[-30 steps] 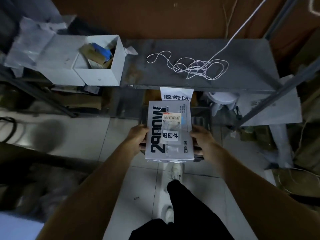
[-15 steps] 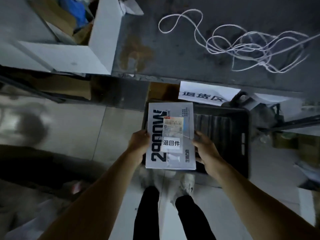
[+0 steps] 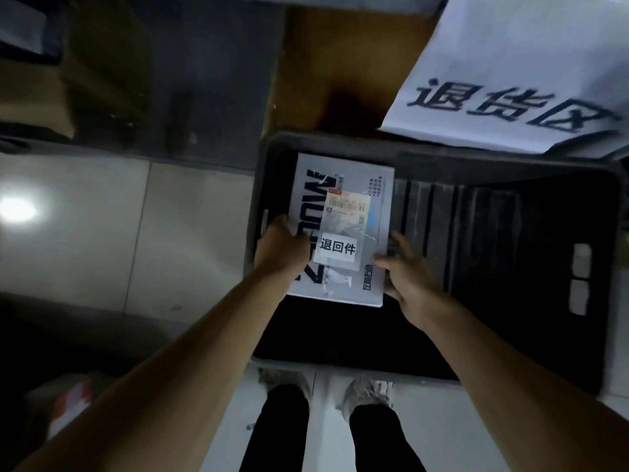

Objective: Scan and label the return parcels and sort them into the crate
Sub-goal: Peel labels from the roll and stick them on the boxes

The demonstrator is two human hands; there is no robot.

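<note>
I see the parcel [image 3: 340, 229], a flat white mailer with bold black lettering, lying face up inside the left end of the dark crate [image 3: 510, 158]. A barcode shipping label [image 3: 348, 212] sits on its face, and below it a white sticker [image 3: 337, 249] printed 退回件. My left hand [image 3: 280, 248] grips the parcel's left edge, thumb over the top face and the other fingers hidden beneath. My right hand [image 3: 406, 274] is at the right edge with its fingers spread fairly straight against the side; I cannot tell whether they curl under. The crate's ribbed far wall shows to the right of the parcel, and two slots pierce its right wall. A white sign [image 3: 517, 80] reading 退货区 hangs above the crate's far rim. The crate stands on a pale tiled floor [image 3: 85, 233], with my two shoes [image 3: 369, 390] just behind its near rim.
</note>
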